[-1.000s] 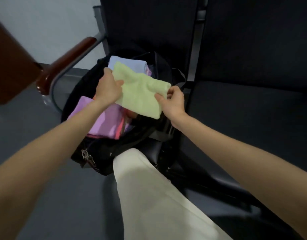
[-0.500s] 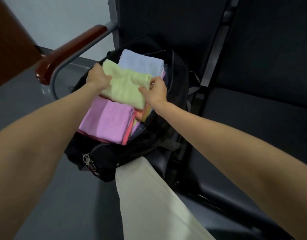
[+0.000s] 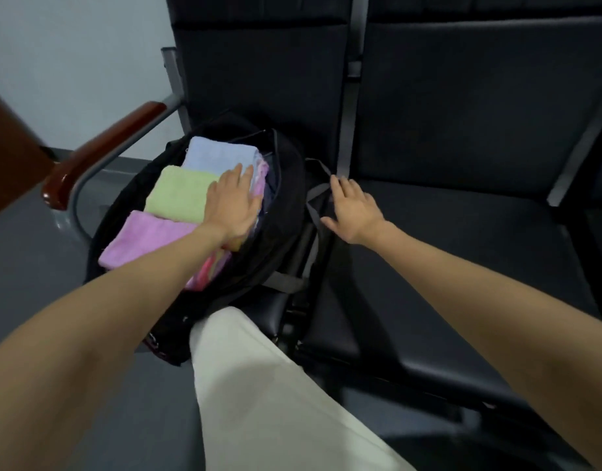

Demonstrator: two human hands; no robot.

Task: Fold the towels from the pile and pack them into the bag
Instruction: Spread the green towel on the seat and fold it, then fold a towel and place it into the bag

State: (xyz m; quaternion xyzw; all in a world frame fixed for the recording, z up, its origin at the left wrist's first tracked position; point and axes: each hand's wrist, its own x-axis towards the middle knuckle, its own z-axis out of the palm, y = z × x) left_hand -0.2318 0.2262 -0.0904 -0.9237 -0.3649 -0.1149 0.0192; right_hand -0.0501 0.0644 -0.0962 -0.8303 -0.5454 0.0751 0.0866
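An open black bag [image 3: 286,212] lies on the left seat of a row of dark chairs. Inside it lie folded towels: a pale blue towel [image 3: 218,156] at the far end, a light green towel [image 3: 177,195] in the middle and a purple towel [image 3: 143,239] nearest me, with pink and orange folds underneath at the right. My left hand [image 3: 233,203] lies flat with straight fingers on the green towel's right part. My right hand [image 3: 352,207] hovers spread open over the bag's grey straps [image 3: 315,192], holding nothing.
A wooden armrest [image 3: 99,151] on a metal frame borders the bag at the left. The dark seat [image 3: 462,239] to the right holds nothing. My leg in pale trousers [image 3: 259,385] reaches up to the bag's near edge. A grey floor lies at left.
Both hands held the green towel over the bag; it now lies in the bag. My left hand flattened onto it, and my right hand let go and moved right, off the bag.
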